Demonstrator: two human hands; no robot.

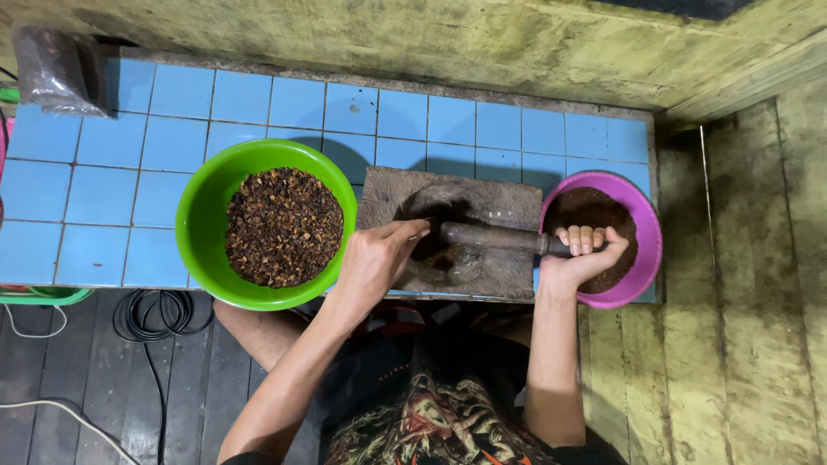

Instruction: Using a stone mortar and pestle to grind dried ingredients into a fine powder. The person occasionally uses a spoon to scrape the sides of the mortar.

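**Pestle lying crosswise, right hand on its end**

The right hand (584,256) is gripping the dark cylindrical stone pestle (491,237), whose long axis is running left-right across the grey rectangular stone mortar slab (452,232) on the blue tiled table (103,189). The left hand (372,263) is pinching something thin at the hollow, nearer the round green plastic bowl (200,226) of dark chips. One pestle, one slab, one green bowl, one round pink plastic bowl (648,250).

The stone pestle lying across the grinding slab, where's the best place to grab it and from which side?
Grip the stone pestle at its narrow right end, coming from the right over the pink bowl, as the right hand does. Its thicker left end lies in the grinding slab's hollow.
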